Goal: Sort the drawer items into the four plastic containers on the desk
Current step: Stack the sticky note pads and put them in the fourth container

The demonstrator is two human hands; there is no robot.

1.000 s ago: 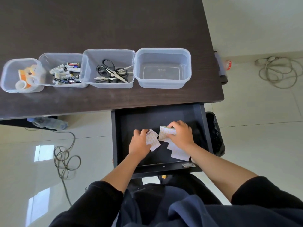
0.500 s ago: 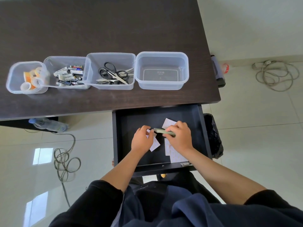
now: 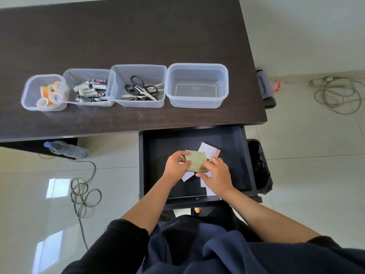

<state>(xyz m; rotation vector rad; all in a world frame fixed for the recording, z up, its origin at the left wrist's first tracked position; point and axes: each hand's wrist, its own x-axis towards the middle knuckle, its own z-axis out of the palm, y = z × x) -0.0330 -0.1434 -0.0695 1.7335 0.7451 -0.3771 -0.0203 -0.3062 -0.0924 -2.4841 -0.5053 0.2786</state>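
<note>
The dark drawer (image 3: 245,159) is pulled out below the desk. Over its middle, my left hand (image 3: 175,167) and my right hand (image 3: 217,175) both grip a green pad of sticky notes (image 3: 196,161), flat side up. Several white and pink paper notes (image 3: 210,151) lie under and around it. On the desk stand four clear containers in a row: one with tape rolls (image 3: 44,92), one with batteries (image 3: 88,88), one with scissors (image 3: 138,86), and an empty one (image 3: 197,85) at the right.
The dark desk (image 3: 118,36) fills the upper view. A black bin (image 3: 259,167) stands right of the drawer. A water bottle (image 3: 65,149) and a coiled cable (image 3: 83,192) lie on the floor at left; another cable (image 3: 335,93) lies at right.
The green pad was held edge-on by my right hand; now it lies flat-side up between both hands. My left hand has let go of the white note and taken the pad.
</note>
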